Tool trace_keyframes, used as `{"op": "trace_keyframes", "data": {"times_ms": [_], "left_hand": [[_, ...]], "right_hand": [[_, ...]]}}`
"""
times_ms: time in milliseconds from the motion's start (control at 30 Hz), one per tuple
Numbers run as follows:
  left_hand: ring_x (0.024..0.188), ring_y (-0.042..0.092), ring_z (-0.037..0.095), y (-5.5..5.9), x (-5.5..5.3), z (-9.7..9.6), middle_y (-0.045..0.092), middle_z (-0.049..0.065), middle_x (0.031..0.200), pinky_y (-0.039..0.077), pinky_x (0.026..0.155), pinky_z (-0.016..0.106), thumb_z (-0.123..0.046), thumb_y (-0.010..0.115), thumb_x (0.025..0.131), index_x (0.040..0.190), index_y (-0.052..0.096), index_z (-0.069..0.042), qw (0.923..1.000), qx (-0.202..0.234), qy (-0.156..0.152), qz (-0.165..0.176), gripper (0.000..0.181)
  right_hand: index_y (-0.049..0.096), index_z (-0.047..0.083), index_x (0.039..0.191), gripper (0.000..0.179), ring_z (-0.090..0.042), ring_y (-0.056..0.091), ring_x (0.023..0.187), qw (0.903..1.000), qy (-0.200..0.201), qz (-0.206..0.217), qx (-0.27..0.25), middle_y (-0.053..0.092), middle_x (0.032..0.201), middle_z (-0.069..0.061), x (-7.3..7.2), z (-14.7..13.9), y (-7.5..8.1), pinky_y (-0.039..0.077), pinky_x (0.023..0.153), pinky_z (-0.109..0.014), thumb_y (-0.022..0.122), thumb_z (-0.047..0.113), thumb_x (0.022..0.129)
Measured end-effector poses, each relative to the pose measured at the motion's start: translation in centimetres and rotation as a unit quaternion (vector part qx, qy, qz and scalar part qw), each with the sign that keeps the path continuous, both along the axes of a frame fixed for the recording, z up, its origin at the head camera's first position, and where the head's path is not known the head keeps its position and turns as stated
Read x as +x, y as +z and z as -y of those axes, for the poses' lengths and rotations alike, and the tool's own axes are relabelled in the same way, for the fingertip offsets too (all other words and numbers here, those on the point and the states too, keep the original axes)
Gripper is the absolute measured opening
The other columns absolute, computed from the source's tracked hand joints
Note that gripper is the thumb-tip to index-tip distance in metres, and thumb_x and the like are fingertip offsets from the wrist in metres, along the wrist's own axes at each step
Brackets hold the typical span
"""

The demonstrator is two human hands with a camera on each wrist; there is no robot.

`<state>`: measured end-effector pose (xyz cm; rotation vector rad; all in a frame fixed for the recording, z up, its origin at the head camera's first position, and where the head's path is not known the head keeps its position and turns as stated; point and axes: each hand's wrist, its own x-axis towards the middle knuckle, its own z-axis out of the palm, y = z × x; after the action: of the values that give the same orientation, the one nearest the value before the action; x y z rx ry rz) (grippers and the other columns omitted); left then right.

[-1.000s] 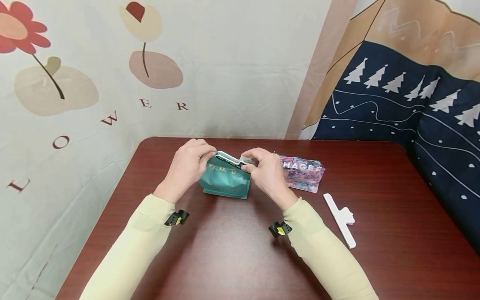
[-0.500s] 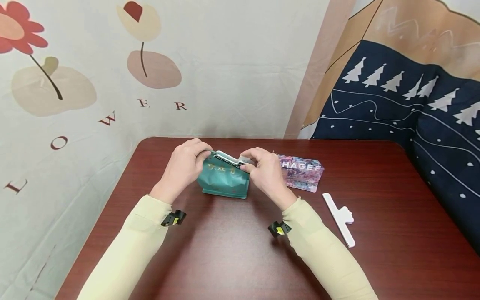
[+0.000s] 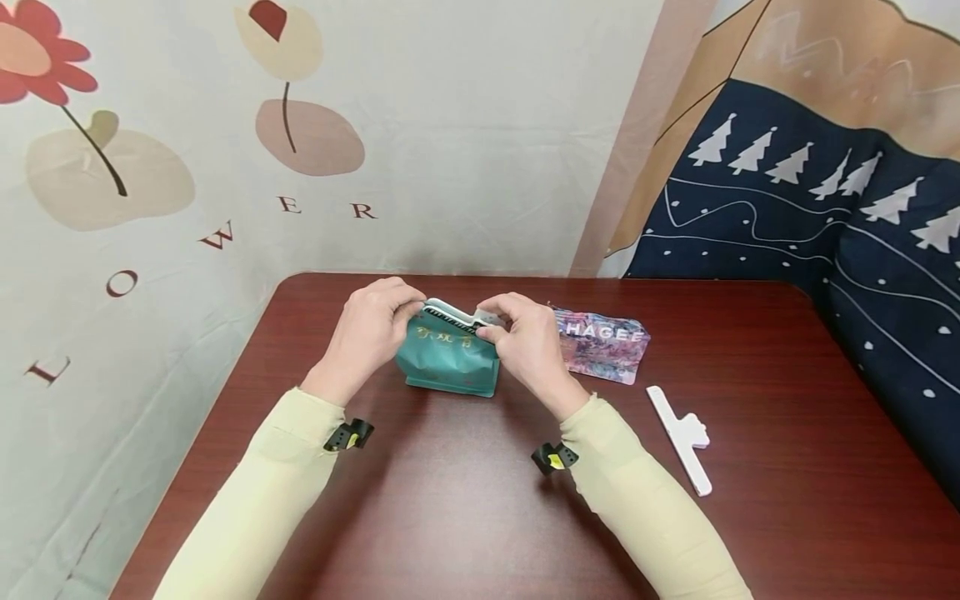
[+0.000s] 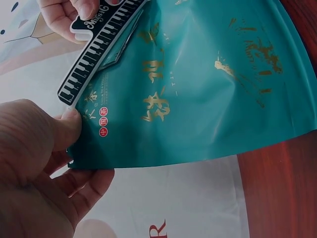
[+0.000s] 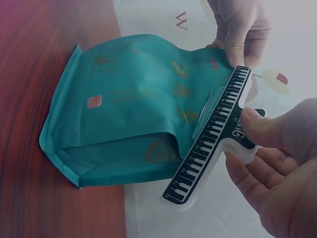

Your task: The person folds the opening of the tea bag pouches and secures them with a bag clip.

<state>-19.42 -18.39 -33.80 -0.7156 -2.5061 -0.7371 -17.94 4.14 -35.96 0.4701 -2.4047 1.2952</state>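
A green tea bag (image 3: 448,358) with gold lettering stands on the table in the head view. My left hand (image 3: 371,330) pinches its top left corner between thumb and fingers, as the left wrist view also shows at the bag (image 4: 188,94). A long clip with a piano-key print (image 5: 210,136) lies across the bag's top edge. My right hand (image 3: 529,340) grips the clip's handle, thumb on the front and fingers behind. The clip's far end comes close to my left thumb (image 4: 69,126). Whether the clip's jaws are pressed together on the bag cannot be told.
A pink and purple patterned bag (image 3: 603,346) lies just right of my right hand. Farther right, a white clip (image 3: 681,440) lies on the dark red table (image 3: 450,500). A printed cloth (image 3: 465,133) hangs behind the table's back edge.
My left hand has shifted slightly left along the bag's top edge, uncovering more of the corner. The clip has moved slightly left with my right hand. Both bags otherwise stay put.
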Motion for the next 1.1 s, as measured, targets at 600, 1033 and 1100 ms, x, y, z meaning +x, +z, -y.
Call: {"op": "trace_keyframes", "data": {"times_ms": [600, 1033, 1100], "left_hand": [[0.08, 0.064, 0.027, -0.13, 0.05, -0.19, 0.071, 0.01, 0.089, 0.052, 0.072, 0.043, 0.002, 0.071, 0.093, 0.095, 0.077, -0.001, 0.9999, -0.008, 0.012, -0.003, 0.007], [0.08, 0.065, 0.028, -0.21, -0.02, -0.39, 0.071, 0.01, 0.089, 0.054, 0.072, 0.043, 0.003, 0.071, 0.093, 0.097, 0.077, -0.001, 0.9998, -0.016, 0.014, -0.004, 0.008], [0.08, 0.064, 0.027, -0.22, -0.01, -0.4, 0.071, 0.01, 0.089, 0.054, 0.072, 0.043, 0.003, 0.071, 0.093, 0.097, 0.077, -0.001, 0.9997, -0.018, 0.013, -0.002, 0.009]], "right_hand": [[0.079, 0.005, 0.101, 0.021, -0.02, 0.066, 0.072, 0.9998, -0.01, 0.001, -0.016, 0.077, 0.096, -0.008, 0.07, 0.3, 0.12, 0.049, 0.064, -0.029, 0.084, 0.001, 0.081], [0.079, 0.006, 0.103, 0.022, -0.021, 0.07, 0.077, 0.9997, -0.01, 0.017, -0.015, 0.078, 0.097, -0.009, -0.23, 0.08, 0.0, 0.052, 0.067, -0.032, 0.085, 0.003, 0.082], [0.079, 0.006, 0.103, 0.022, -0.021, 0.07, 0.077, 0.9996, -0.011, 0.022, -0.014, 0.078, 0.097, -0.008, -0.25, 0.06, 0.01, 0.053, 0.067, -0.032, 0.086, 0.003, 0.081]]}}
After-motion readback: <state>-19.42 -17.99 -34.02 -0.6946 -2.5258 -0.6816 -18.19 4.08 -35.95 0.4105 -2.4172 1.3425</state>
